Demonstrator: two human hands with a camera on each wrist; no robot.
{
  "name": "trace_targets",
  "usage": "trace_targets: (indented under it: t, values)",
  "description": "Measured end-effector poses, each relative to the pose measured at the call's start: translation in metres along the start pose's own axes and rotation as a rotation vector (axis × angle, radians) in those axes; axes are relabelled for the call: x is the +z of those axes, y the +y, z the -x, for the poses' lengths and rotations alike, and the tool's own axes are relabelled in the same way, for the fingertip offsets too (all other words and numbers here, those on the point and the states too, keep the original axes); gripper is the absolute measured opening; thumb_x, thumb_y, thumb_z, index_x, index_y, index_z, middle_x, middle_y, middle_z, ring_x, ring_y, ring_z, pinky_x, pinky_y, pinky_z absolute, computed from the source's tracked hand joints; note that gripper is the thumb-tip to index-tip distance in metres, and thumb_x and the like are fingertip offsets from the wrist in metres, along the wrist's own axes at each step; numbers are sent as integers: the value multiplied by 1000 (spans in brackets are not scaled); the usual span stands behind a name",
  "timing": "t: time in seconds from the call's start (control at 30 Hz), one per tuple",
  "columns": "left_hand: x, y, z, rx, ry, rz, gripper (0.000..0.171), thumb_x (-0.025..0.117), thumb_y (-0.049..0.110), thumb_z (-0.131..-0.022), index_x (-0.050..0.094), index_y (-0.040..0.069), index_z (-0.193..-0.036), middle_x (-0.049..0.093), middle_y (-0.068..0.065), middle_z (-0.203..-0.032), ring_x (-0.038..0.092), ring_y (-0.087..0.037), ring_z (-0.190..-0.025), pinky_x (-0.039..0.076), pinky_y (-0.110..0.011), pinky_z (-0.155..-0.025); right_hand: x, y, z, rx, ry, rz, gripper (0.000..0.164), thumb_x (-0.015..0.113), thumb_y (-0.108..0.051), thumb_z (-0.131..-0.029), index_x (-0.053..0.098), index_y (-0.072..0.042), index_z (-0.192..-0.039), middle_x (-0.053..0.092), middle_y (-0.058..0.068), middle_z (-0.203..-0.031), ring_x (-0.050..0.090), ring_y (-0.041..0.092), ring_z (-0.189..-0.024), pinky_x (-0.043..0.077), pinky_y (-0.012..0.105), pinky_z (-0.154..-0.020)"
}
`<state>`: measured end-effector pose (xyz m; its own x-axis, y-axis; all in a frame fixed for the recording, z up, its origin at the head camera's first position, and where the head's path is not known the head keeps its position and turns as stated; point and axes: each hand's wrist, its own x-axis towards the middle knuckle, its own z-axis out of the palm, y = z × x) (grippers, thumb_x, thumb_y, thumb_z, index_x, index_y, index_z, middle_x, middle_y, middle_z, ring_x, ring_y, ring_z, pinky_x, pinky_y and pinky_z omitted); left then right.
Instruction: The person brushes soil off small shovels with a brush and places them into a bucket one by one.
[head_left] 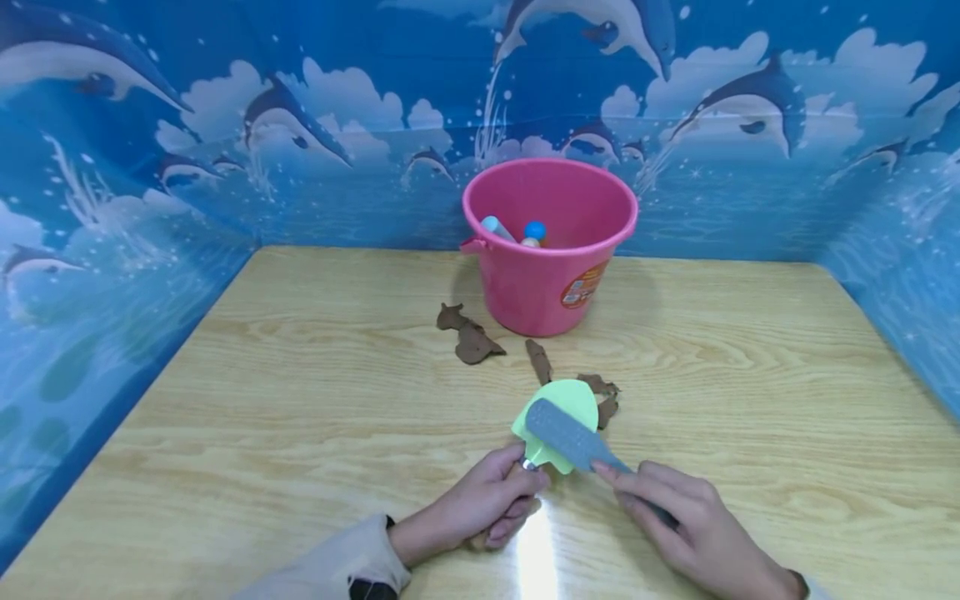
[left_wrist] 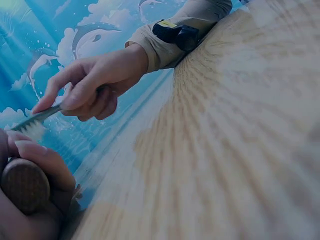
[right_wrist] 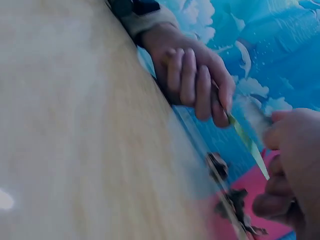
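My left hand (head_left: 491, 496) grips a small trowel by its wooden handle (left_wrist: 25, 185), whose round end shows in the left wrist view. The trowel's light green blade (head_left: 576, 394) points away from me, above the tabletop. In my right hand (head_left: 693, 521) is a grey brush (head_left: 566, 435), held by its handle with the index finger laid along it. The brush head lies across the green blade in the head view, and its pale bristles (left_wrist: 34, 131) face down in the left wrist view. Flat brown clay-like pieces (head_left: 476, 343) lie just beyond the trowel.
A pink bucket (head_left: 517, 292) stands at the back of the wooden table (head_left: 300, 400), with a blue ball (head_left: 535, 229) and a light blue cylinder (head_left: 497, 227) inside. More brown scraps (head_left: 596, 383) lie between bucket and trowel. A dolphin-printed backdrop (head_left: 360, 192) borders the table's back and sides.
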<state>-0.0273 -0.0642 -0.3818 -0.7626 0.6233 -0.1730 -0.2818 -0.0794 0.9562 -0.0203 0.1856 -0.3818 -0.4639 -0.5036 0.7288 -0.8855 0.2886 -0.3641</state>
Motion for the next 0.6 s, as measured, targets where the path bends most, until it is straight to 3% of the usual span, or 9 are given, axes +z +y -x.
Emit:
trace_targets:
  t: [0.07,0.13,0.23,0.27,0.4,0.47,0.5,0.6]
  values:
    - [1,0,0,8,2,-32,15,49,10,-96,46,0,-105,37,5,-56,32,-3,-35,30,-17,-29,3,-2,1,-31,-32,-14,32,49,-19,-101,67,3,-115,49,-10,-77,37,-6,-66,32,0,-56]
    - [1,0,-1,13,3,-55,15,49,10,-95,47,-1,-106,38,5,-55,33,-3,-35,30,-17,-29,5,-1,4,-10,-45,2,31,49,-19,-101,67,1,-117,49,-11,-77,37,-7,-66,32,0,-56]
    - [1,-1,-1,13,2,-78,11,49,10,-96,46,1,-99,38,5,-54,33,-3,-35,30,-17,-29,4,3,7,97,-18,51,28,56,-13,-97,65,-1,-120,54,-11,-77,37,-7,-62,34,1,-53]
    - [1,-1,-1,11,3,-80,10,49,11,-96,46,1,-98,38,5,-54,33,-3,-35,30,-17,-29,2,4,7,141,-8,74,28,59,-7,-94,65,-1,-120,59,-9,-79,44,-7,-63,39,1,-56]
    - [0,-1,-1,13,-5,-97,12,51,12,-96,46,1,-98,38,5,-53,33,-4,-35,29,-18,-29,-4,5,7,244,27,137,36,64,5,-86,64,-1,-122,64,-5,-79,45,-7,-59,39,2,-53]
    - [1,-1,-1,13,-13,-104,14,51,12,-96,47,0,-99,38,5,-53,33,-4,-35,28,-18,-29,-3,5,6,196,33,135,30,62,-2,-91,65,0,-120,62,-6,-79,45,-7,-61,38,2,-54]
    - [1,-1,-1,13,-17,-107,15,52,13,-96,48,-1,-100,39,5,-53,33,-4,-35,28,-19,-29,-2,5,7,153,27,113,28,59,-6,-94,65,1,-120,57,-9,-75,37,-8,-59,34,2,-51]
    - [1,0,0,8,-22,-104,17,52,13,-96,50,-1,-105,39,4,-54,32,-5,-34,27,-20,-28,2,5,7,13,-25,58,32,50,-20,-101,66,1,-119,48,-13,-76,35,-8,-64,31,0,-54]
